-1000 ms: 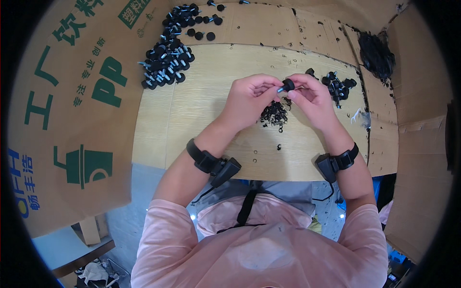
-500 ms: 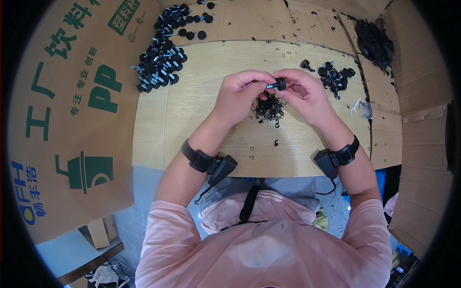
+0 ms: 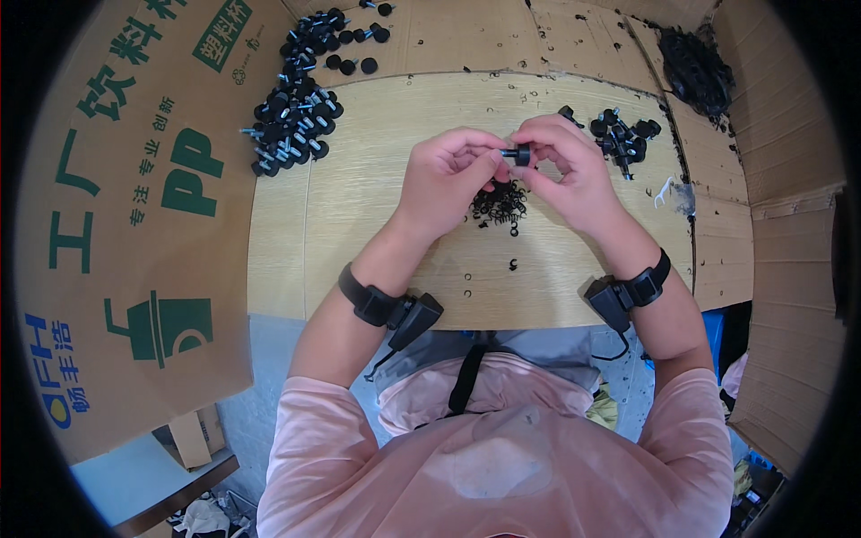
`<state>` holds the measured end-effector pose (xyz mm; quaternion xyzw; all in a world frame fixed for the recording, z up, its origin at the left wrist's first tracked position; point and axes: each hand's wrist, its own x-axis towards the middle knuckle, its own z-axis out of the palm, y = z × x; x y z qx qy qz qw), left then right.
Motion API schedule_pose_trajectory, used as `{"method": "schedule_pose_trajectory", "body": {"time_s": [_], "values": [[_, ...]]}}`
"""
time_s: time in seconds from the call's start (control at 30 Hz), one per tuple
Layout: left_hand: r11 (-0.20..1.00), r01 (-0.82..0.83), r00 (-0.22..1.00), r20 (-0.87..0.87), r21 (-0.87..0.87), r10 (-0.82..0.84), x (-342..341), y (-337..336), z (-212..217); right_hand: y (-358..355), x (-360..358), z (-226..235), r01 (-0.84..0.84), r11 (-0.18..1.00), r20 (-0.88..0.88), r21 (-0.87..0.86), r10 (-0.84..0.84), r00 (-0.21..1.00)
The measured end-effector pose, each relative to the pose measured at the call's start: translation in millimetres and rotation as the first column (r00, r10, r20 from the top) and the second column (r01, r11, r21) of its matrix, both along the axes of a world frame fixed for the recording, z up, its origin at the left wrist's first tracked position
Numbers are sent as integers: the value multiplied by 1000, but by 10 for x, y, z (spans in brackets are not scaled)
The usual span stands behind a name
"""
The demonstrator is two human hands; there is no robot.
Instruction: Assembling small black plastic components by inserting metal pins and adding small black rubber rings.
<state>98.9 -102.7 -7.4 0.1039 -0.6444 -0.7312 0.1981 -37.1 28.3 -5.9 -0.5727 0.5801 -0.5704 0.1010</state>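
Both my hands meet above the middle of the table around one black-headed screw foot (image 3: 523, 155), held sideways. My right hand (image 3: 572, 166) pinches its round black head between thumb and fingertips. At the other end, my left hand (image 3: 447, 175) closes thumb and finger on the bluish metal stud. Whether the left fingertips also hold a small ring is too small to tell. Just below the hands lies a pile of small black open rings (image 3: 500, 206), partly covered by the left fingers. A single ring (image 3: 513, 264) sits nearer to me.
A large heap of similar screw feet (image 3: 296, 121) lies at the far left, a smaller group (image 3: 621, 139) at the right. Beside that is a small whitish wrench-shaped tool (image 3: 664, 192). A crumpled black plastic bag (image 3: 695, 72) is at the far right. Cardboard walls (image 3: 134, 251) flank the wooden table (image 3: 377, 278).
The screw foot has turned from a slight tilt to nearly level. My right fingers have shifted up and around its head, while the left hand stays almost in place.
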Motion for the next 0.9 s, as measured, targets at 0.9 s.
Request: {"method": "schedule_pose_trajectory", "body": {"time_s": [0.9], "values": [[996,-75,996,-53,42,78,-18,-11,-23,-5,-16,-78,4,1000,88,-21,-2,996]]}}
